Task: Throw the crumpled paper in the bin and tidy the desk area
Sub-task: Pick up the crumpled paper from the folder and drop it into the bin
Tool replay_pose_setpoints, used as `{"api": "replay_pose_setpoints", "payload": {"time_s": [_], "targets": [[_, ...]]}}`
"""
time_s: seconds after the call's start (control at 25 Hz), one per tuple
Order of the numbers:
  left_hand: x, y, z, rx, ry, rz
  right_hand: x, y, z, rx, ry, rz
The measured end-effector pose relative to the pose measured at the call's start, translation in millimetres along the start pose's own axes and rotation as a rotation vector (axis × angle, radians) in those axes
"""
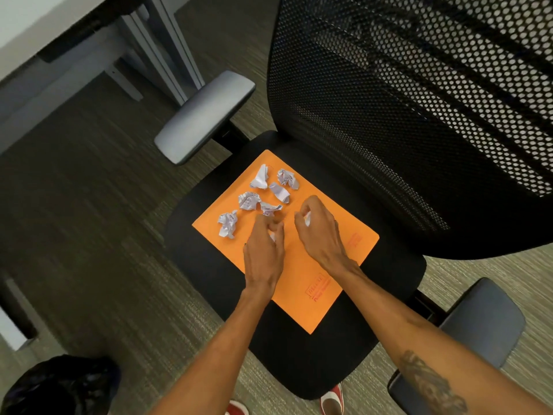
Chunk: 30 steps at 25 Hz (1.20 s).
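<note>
6 crumpled paper balls (259, 195) lie loose on an orange folder (302, 274) that rests flat on the black seat of an office chair (389, 274). Both hands are down over the folder, near each other but not touching. The left hand (263, 250) has its fingers curled around a scrap of white paper, just beside the nearest ball. The right hand (318, 229) is cupped around another white scrap, only partly visible.

The balls look very light and soft. They should squash under a gentle pinch and will not break, so several can be gathered in 1 fist. They may roll or spring open, and the smooth folder could let them slide, so a scooping grip from above seems best.

A bin lined with a black bag (57, 384) stands on the carpet, well apart to the left.
</note>
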<state>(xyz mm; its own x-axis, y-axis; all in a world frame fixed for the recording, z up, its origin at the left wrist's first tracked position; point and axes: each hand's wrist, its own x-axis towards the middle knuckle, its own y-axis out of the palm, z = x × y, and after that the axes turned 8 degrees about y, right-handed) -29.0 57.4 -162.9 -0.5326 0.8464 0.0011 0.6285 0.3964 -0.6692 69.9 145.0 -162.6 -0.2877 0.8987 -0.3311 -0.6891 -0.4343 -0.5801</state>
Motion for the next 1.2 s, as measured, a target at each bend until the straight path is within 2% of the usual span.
{"api": "replay_pose_setpoints", "payload": {"time_s": [0.08,0.16,0.28,0.4,0.56,0.68,0.8,1.04,1.2], "targets": [[0,-15,8,0.013,-0.029,-0.015,0,6,7,-0.095,-0.091,0.066],[2,-28,17,0.16,0.032,-0.087,2,16,11,-0.292,-0.183,0.132],[11,-41,27,0.29,-0.014,-0.101,5,27,20,-0.498,-0.185,0.235],[18,-47,34,0.315,-0.101,-0.028,4,34,27,-0.511,-0.121,0.335],[27,-48,33,0.409,-0.177,0.073,3,44,29,-0.559,-0.119,0.333],[29,-48,36,0.447,-0.157,0.151,0,49,26,-0.556,-0.111,0.318],[23,-49,38,0.406,-0.164,0.159,-8,51,21,-0.504,-0.102,0.293],[7,-56,36,0.167,-0.248,0.108,-21,50,17,-0.235,-0.13,0.198],[1,-61,33,-0.04,-0.36,0.03,-31,42,26,-0.078,-0.054,0.162]]}}
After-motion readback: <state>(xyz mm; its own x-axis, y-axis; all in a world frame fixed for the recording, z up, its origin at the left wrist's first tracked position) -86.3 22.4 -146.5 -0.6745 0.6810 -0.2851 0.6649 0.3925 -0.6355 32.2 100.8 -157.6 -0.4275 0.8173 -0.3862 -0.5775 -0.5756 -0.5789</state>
